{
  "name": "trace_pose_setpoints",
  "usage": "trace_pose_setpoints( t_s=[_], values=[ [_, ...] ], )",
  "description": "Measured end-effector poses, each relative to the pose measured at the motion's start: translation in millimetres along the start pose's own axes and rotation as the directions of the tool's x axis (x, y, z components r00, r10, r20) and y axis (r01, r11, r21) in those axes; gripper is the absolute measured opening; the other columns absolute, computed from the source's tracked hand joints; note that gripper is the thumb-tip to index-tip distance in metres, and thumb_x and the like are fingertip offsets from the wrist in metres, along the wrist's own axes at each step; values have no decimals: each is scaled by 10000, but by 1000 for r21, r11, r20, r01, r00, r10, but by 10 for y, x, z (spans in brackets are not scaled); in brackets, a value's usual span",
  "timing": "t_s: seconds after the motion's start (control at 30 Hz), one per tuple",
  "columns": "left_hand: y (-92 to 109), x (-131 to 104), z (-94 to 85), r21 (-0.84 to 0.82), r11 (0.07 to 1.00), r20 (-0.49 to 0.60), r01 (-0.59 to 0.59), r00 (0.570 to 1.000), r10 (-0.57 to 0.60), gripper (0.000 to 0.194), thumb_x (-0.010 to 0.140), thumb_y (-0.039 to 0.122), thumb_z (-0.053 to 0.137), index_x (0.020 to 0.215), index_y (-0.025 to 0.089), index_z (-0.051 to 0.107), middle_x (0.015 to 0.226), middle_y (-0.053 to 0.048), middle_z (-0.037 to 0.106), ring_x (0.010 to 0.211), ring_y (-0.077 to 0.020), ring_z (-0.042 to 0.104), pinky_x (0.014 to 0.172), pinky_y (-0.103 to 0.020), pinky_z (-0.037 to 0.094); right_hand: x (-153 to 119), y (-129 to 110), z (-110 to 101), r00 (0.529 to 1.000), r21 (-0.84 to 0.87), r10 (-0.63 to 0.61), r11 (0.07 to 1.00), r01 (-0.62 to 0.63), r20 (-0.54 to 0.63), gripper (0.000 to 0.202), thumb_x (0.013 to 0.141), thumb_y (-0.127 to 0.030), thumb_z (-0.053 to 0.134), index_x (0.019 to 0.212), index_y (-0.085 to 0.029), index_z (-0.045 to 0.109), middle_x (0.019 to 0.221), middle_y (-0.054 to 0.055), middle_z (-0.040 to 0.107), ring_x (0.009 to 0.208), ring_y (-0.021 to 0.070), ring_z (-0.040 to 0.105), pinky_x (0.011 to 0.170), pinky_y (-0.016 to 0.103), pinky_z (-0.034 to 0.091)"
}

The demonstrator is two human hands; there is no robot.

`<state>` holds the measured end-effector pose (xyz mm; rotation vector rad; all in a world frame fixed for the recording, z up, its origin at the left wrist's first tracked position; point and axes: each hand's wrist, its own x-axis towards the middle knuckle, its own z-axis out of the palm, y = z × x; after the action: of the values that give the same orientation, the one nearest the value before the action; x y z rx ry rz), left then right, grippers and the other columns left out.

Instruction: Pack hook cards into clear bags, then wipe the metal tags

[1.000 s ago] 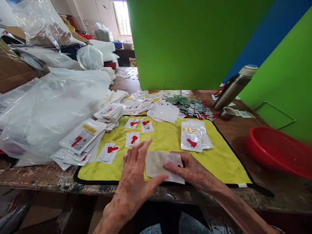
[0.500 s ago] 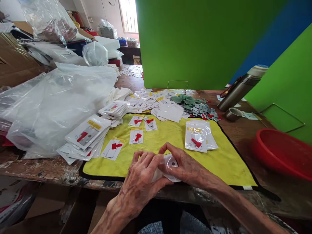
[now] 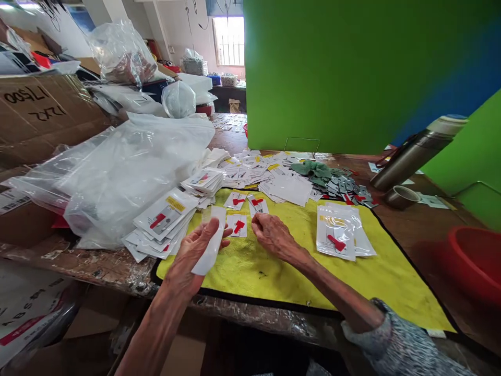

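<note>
My left hand [image 3: 191, 253] is raised over the left part of the yellow cloth [image 3: 250, 274], its thumb pressing a small white plastic bag [image 3: 211, 253] against the fingers. What is inside the bag cannot be made out. Curled together, the fingers of my right hand [image 3: 276, 235] come down at the lower edge of a small printed card with a red piece [image 3: 258, 205]; their tips are hidden, so I cannot see what they pinch. Two similar cards, an upper one [image 3: 236, 201] and a lower one [image 3: 237, 225], lie between my hands.
Filled packets [image 3: 336, 235] lie on the cloth's right side, and a stack of packets [image 3: 164, 219] at its left. Behind are loose cards [image 3: 254, 169], a green rag [image 3: 313, 169] and grey pieces [image 3: 344, 185]. A flask [image 3: 415, 154], cup [image 3: 402, 197] and red basin [image 3: 473, 261] stand right.
My hands have separated. The left moved left and up, keeping the plastic bag; the right let go of it and reached forward to a card. The camera has turned left.
</note>
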<state>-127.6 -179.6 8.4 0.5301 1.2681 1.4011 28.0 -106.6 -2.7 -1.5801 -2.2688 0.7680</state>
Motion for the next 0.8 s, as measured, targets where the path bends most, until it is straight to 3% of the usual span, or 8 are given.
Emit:
trace_pose_setpoints(
  t_s=[0.17,0.3,0.53,0.8],
  values=[
    [-58,144,21,-112,990,-5,84,996,-85,347,672,384,784,870,122,672,911,-90,740,845,-201,703,747,-277,579,31,-223,169,994,-116,103,987,-108,-47,189,905,-278,482,960,-161,620,984,138,662,961,271,602,747,327,406],
    [-118,163,-23,-145,986,23,77,997,-75,386,603,396,827,835,131,669,853,-58,742,775,-173,706,689,-239,580,30,-322,232,981,-131,177,974,-187,-81,242,915,-311,483,1050,-144,596,1044,157,655,1024,275,592,784,326,422],
    [-166,182,-61,-176,983,81,52,996,-38,346,581,377,840,792,157,674,777,-23,736,719,-139,694,661,-211,554,78,-403,356,957,-77,241,964,-256,-160,267,920,-311,464,1104,-142,559,1010,148,671,964,283,618,759,353,421],
    [-241,222,-91,-177,984,130,28,991,-5,390,590,403,823,831,140,667,842,-61,739,818,-190,698,751,-273,558,85,-514,510,933,37,280,960,-279,-225,239,887,-248,471,1077,-141,568,1031,175,675,1014,316,594,914,461,337]
  ],
)
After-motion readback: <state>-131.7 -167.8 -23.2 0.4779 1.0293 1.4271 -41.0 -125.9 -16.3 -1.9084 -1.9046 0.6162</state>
